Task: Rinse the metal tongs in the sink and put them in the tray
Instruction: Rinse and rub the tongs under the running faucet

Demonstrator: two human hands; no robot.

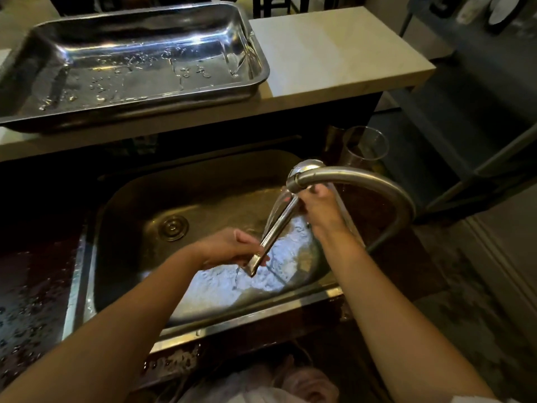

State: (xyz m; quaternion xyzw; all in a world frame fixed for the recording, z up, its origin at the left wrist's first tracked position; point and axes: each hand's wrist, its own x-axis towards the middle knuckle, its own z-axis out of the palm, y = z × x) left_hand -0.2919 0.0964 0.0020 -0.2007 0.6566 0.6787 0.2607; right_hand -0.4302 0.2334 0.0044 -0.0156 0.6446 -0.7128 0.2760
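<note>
Tongs held under the faucet over the sink.
Left hand (pixel 232 247) grips the metal tongs (pixel 273 232) at the hinge end, right hand (pixel 316 209) the upper end, over the sink's (pixel 203 321) right side, below the faucet (pixel 348 177).

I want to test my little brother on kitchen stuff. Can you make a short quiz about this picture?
1. True or false: the metal tongs are already lying in the tray.
2. Which hand holds the lower end of the tongs? A) left hand B) right hand
3. Fill in: the tongs are held over the ____, under the faucet.

Key
1. False. Both hands hold them over the sink, and the tray holds only water drops.
2. A.
3. Sink.
</note>
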